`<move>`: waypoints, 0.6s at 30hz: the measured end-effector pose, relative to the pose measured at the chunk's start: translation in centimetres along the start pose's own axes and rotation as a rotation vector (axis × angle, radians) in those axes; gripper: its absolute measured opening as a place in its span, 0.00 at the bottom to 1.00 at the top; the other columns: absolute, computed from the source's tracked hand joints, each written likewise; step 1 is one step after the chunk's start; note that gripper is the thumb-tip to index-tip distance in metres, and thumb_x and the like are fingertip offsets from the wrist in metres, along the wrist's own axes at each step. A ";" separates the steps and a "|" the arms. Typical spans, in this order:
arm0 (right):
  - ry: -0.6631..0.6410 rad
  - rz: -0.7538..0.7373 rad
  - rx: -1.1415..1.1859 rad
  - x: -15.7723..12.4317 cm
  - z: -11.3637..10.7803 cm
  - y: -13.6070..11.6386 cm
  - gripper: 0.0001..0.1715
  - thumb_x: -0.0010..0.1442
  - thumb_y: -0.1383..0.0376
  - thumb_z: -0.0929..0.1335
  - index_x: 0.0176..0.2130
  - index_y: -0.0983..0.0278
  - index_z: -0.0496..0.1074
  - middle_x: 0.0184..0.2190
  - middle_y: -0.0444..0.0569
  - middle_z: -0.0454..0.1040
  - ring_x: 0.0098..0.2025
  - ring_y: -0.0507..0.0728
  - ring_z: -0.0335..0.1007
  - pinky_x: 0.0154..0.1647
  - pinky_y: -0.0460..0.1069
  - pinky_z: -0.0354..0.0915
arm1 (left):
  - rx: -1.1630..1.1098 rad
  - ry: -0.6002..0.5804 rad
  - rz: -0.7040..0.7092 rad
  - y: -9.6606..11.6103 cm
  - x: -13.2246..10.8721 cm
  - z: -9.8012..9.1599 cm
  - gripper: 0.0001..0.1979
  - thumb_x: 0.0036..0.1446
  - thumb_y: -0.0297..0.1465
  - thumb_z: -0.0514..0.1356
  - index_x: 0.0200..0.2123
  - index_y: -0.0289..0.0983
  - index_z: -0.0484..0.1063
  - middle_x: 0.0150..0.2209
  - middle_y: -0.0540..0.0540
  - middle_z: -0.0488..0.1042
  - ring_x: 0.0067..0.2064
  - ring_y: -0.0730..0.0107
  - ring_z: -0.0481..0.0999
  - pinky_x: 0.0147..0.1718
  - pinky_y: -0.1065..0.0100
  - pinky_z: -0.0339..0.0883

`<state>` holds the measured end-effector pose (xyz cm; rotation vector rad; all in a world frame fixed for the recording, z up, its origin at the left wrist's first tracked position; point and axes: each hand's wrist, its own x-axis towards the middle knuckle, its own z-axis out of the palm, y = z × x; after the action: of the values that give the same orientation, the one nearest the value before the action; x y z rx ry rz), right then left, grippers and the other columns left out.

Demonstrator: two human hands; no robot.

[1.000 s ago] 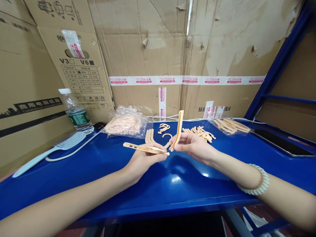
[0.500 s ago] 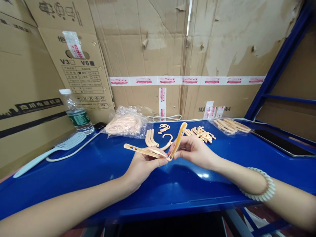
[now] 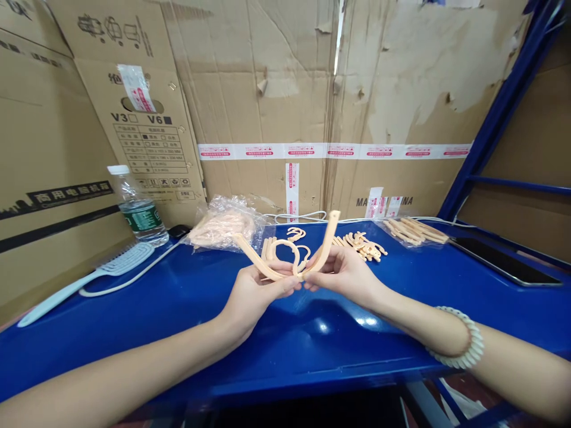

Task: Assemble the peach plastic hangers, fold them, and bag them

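Note:
My left hand (image 3: pixel 261 294) and my right hand (image 3: pixel 350 276) meet above the table, both closed on a beige folding hanger (image 3: pixel 329 235). Its two curved arms rise to either side in a wide V, and the hook (image 3: pixel 286 242) curls up between them. Thumbs and fingertips pinch near the middle joint, which they partly cover. Just behind my hands lie curved hanger arms (image 3: pixel 268 246) and a few small hooks (image 3: pixel 295 233). To the right of these is a heap of beige hanger parts (image 3: pixel 363 246).
A clear bag of beige pieces (image 3: pixel 225 224) lies at the back left, another bag of hanger arms (image 3: pixel 413 230) at the back right. A water bottle (image 3: pixel 141 214), a hairbrush (image 3: pixel 111 267) and a white cable stand left. A dark tablet (image 3: pixel 504 261) lies right. Cardboard walls the blue table.
The hanger has been turned over in my hands: its arms now show their smooth outer faces and the hook points up. Both hands remain close together. The view has shifted slightly.

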<state>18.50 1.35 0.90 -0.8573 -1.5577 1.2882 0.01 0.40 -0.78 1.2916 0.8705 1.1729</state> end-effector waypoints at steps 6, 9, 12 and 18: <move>-0.136 -0.036 -0.071 1.3 -5.5 -2.5 0.16 0.44 0.62 0.78 0.29 0.67 0.72 0.24 0.47 0.78 0.28 0.52 0.77 0.28 0.44 0.72 | -0.135 0.057 -0.016 3.1 1.7 -1.8 0.11 0.41 0.26 0.73 0.27 0.33 0.75 0.24 0.49 0.78 0.27 0.74 0.79 0.29 0.80 0.73; -0.168 -0.110 -0.282 1.6 -9.0 -3.8 0.15 0.46 0.62 0.77 0.31 0.66 0.74 0.26 0.48 0.80 0.28 0.53 0.77 0.30 0.46 0.72 | -0.133 0.049 -0.062 5.2 3.3 -4.0 0.06 0.44 0.21 0.70 0.27 0.31 0.76 0.28 0.45 0.80 0.30 0.74 0.79 0.31 0.81 0.74; -0.192 -0.132 -0.525 1.7 -11.0 -4.5 0.16 0.48 0.59 0.76 0.33 0.66 0.75 0.29 0.49 0.80 0.32 0.55 0.77 0.33 0.48 0.72 | -0.038 0.005 -0.057 6.3 4.8 -6.3 0.07 0.44 0.20 0.68 0.29 0.31 0.78 0.34 0.43 0.81 0.34 0.72 0.80 0.35 0.79 0.74; -0.264 -0.044 -1.030 1.7 -11.2 -4.6 0.12 0.51 0.59 0.72 0.31 0.66 0.76 0.27 0.47 0.78 0.27 0.53 0.72 0.26 0.46 0.64 | 0.727 -0.248 0.129 5.3 5.6 -8.0 0.09 0.46 0.34 0.70 0.30 0.35 0.77 0.31 0.46 0.80 0.34 0.66 0.79 0.36 0.69 0.73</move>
<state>28.60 5.77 6.20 -1.2741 -2.4815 0.5000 -7.23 7.27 4.20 2.0569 1.0838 0.7774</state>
